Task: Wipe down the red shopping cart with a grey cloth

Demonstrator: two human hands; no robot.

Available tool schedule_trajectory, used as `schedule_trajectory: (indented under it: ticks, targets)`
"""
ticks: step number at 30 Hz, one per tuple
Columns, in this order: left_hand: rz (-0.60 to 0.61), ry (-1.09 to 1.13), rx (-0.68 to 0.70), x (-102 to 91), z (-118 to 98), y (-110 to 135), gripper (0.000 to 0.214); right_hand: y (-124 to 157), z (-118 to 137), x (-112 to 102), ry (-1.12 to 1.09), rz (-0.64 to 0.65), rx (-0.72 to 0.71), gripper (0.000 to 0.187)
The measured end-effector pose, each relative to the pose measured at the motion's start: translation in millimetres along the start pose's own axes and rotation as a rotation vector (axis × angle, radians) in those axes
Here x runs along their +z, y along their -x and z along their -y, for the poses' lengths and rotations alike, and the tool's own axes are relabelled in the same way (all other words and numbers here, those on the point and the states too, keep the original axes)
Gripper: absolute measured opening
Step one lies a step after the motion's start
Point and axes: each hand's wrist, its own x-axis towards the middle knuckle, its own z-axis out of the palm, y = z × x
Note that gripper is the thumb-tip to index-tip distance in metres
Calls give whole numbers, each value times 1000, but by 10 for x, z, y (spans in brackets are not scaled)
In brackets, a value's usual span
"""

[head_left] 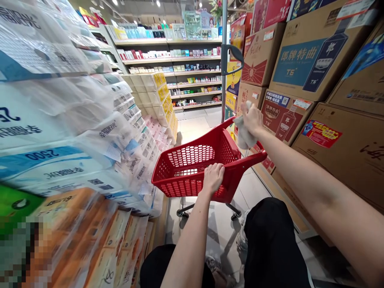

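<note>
Left hand (213,178) closes its fingers on the rim of a red plastic shopping cart (183,188); right hand (252,118) grips a crumpled grey cloth (245,134) in its fingers just above, beside stacked liquor cartons (309,60).

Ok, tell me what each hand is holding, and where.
The right hand holds a grey cloth by its upper end; the left hand grips the near rim of the red shopping cart.

Bright, even light falls from ceiling spotlights (158,3), leaving a soft shadow on the floor tiles (222,236) under the red shopping basket (192,188). Plastic-wrapped tissue packs (60,120) smear with blur and glare at the left edge, cartons (345,160) bow at the right edge, and the bottom-left corner is pixelated
</note>
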Motion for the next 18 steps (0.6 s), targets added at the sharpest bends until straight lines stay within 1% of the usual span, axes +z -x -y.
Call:
schedule_trajectory:
  ticks: [2, 3, 4, 5, 6, 7, 8, 10, 13, 15, 18]
  targets:
    - [0, -1, 3, -2, 8, 10, 36, 15, 96, 72, -10, -29, -61, 63]
    - [2, -5, 6, -5, 13, 16, 36, 87, 124, 145, 10, -4, -112, 57]
    - [4, -10, 9, -9, 18, 22, 36, 195, 133, 235, 44, 60, -159, 50]
    - [5, -18, 13, -13, 23, 30, 37, 326, 121, 334, 91, 165, -200, 46]
    - [6, -28, 17, -19, 27, 40, 37, 467, 91, 429, 132, 320, -258, 46]
    - [4, -38, 21, -24, 32, 50, 38, 606, 49, 513, 163, 510, -323, 48]
    - [1, -48, 26, -30, 37, 61, 39, 731, 0, 576, 205, 634, -372, 50]
    - [-6, -62, 40, -43, 45, 77, 41, 913, -82, 624, 271, 738, -427, 49]
    - [-3, -80, 35, -62, 52, 59, 49, 1019, -106, 548, 308, 805, -466, 44]
    - [23, -96, -2, -72, 55, 10, 58, 1029, -58, 491, 314, 842, -465, 47]
    - [104, -120, -135, -74, 59, -89, 71, 1024, 26, 528, 351, 814, -347, 50]
